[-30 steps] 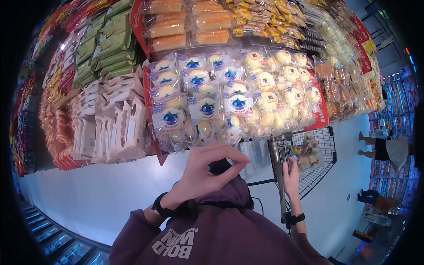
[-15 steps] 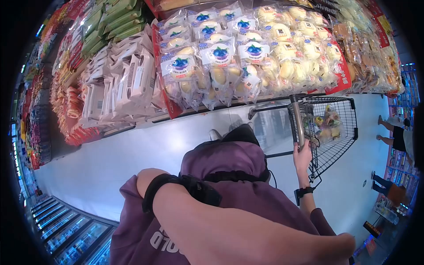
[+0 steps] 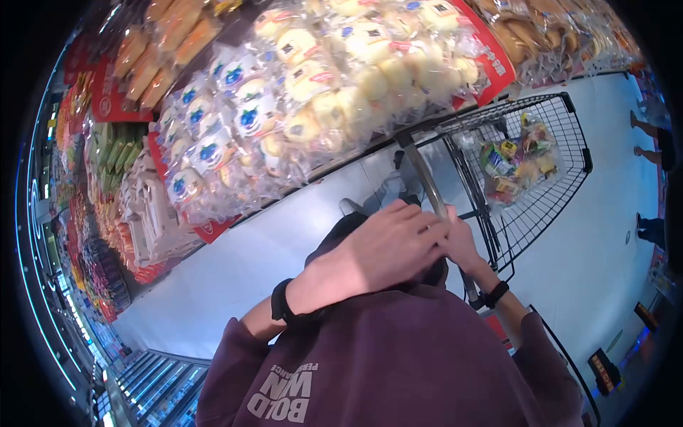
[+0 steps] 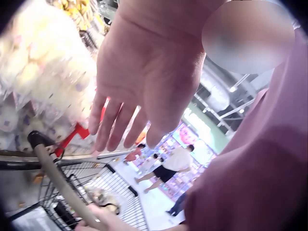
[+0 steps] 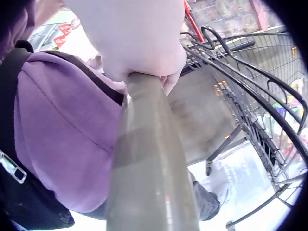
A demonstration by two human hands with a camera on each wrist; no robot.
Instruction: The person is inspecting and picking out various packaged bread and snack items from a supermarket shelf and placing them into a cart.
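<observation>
My right hand [image 3: 461, 243] grips the grey handle [image 3: 425, 173] of a black wire shopping cart [image 3: 555, 188]. In the right wrist view, the fingers of that right hand [image 5: 137, 38] are curled round the handle bar [image 5: 149, 154]. My left hand [image 3: 388, 245] is held in front of my body and overlaps the right hand in the head view. Seen by the left wrist camera, the left hand [image 4: 144, 86] has its fingers extended, and nothing is in its palm. A clear plastic bag of packaged food [image 3: 523, 160] lies in the cart.
A display of wrapped buns [image 3: 341, 92] runs along the far side, edged with red signs [image 3: 491, 60]. Pale packets [image 3: 146, 220] and long bread rolls [image 3: 174, 43] lie to the left. People [image 4: 168, 166] stand in the aisle beyond the cart, and refrigerated cases [image 3: 160, 373] line the lower left.
My left arm swung from across my chest up toward the cart handle. The right hand, apart from the handle at first, now grips it. The view turned, shifting the display leftward.
</observation>
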